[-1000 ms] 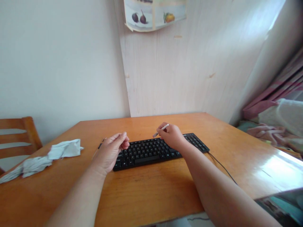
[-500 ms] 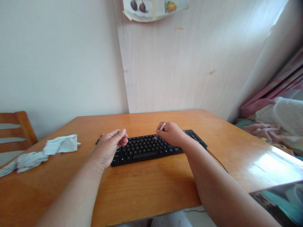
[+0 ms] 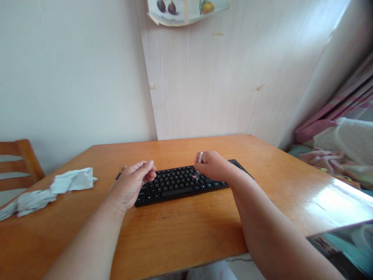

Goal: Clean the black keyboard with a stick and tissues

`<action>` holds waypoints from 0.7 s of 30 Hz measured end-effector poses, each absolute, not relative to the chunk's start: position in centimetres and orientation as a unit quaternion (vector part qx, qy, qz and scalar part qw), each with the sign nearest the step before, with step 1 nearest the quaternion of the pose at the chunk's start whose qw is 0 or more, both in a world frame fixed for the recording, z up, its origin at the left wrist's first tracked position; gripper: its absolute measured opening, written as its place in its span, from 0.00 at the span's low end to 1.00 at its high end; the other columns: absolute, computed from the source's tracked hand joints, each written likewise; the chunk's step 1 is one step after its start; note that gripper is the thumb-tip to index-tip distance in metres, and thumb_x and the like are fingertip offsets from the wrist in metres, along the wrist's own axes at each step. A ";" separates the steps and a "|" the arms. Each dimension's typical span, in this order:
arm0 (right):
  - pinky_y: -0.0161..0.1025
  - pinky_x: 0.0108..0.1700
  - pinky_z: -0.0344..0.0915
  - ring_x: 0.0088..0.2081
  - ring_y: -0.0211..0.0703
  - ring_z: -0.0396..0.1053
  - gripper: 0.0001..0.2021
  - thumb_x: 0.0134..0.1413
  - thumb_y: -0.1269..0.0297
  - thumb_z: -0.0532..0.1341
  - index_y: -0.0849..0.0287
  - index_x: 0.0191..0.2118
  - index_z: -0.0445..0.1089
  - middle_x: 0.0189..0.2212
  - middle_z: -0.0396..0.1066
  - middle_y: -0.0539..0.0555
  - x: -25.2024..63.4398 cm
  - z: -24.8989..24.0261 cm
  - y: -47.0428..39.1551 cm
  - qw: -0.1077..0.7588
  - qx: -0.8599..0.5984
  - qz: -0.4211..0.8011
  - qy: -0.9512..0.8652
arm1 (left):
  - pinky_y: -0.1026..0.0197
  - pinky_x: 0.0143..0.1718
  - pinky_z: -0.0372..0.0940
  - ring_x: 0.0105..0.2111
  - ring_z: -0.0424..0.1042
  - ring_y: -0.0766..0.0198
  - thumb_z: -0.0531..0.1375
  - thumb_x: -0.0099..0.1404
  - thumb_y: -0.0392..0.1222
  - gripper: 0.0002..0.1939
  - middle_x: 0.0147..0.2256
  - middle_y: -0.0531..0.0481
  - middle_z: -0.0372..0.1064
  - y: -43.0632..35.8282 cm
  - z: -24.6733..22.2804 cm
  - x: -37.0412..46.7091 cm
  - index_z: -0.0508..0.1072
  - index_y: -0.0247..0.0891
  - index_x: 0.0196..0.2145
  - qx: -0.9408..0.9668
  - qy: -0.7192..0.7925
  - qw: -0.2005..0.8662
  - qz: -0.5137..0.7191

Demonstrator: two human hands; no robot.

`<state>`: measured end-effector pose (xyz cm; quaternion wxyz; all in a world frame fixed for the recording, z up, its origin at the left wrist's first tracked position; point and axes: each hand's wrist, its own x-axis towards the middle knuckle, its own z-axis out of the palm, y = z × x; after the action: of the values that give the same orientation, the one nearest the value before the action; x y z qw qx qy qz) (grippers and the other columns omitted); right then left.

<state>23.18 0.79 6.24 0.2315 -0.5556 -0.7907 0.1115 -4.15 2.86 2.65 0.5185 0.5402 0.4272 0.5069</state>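
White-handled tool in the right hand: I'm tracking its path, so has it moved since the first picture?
Yes. Judged against the keyboard, the lower end of the white-handled tool has shifted rightward and nearer the person.

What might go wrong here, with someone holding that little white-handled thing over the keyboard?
The white-handled tool in the right hand points down at the keys, so its tip might press one or catch between them. The black keyboard might slide if pushed; I can't tell whether the left hand steadies it. A thin item lies partly hidden behind that hand and might get knocked.
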 end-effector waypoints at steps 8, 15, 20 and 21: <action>0.37 0.25 0.46 0.21 0.34 0.54 0.12 0.49 0.69 0.55 0.58 0.17 0.59 0.15 0.58 0.47 23.3 6.5 0.3 0.228 -0.566 0.108 -0.784 | 0.66 0.33 0.62 0.29 0.66 0.68 0.66 0.59 0.55 0.18 0.27 0.53 0.68 3.0 2.5 -4.4 0.74 0.36 0.30 0.549 0.428 0.519 0.496; 0.37 0.26 0.48 0.22 0.35 0.56 0.12 0.50 0.68 0.56 0.58 0.17 0.59 0.16 0.59 0.48 23.7 6.8 0.3 0.232 -0.576 0.158 -0.767 | 0.64 0.33 0.62 0.29 0.66 0.67 0.66 0.59 0.56 0.18 0.27 0.53 0.68 2.6 2.8 -4.1 0.73 0.36 0.30 0.555 0.432 0.518 0.487; 0.35 0.24 0.50 0.21 0.34 0.57 0.09 0.53 0.67 0.56 0.58 0.22 0.62 0.18 0.62 0.47 23.5 6.8 0.4 0.352 -0.545 0.242 -0.721 | 0.63 0.34 0.62 0.30 0.67 0.66 0.64 0.61 0.56 0.18 0.27 0.53 0.68 2.3 3.0 -4.0 0.73 0.37 0.30 0.577 0.432 0.507 0.472; 0.35 0.23 0.52 0.21 0.34 0.59 0.09 0.53 0.67 0.56 0.58 0.23 0.63 0.18 0.64 0.47 23.3 6.8 0.4 0.373 -0.534 0.269 -0.709 | 0.63 0.35 0.62 0.31 0.67 0.66 0.64 0.61 0.57 0.18 0.28 0.53 0.69 2.3 2.9 -3.9 0.74 0.37 0.31 0.586 0.430 0.505 0.465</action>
<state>23.30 0.37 6.84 0.3732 -0.5345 -0.7092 0.2685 -3.88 2.26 2.93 0.5053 0.5864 0.4297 0.4649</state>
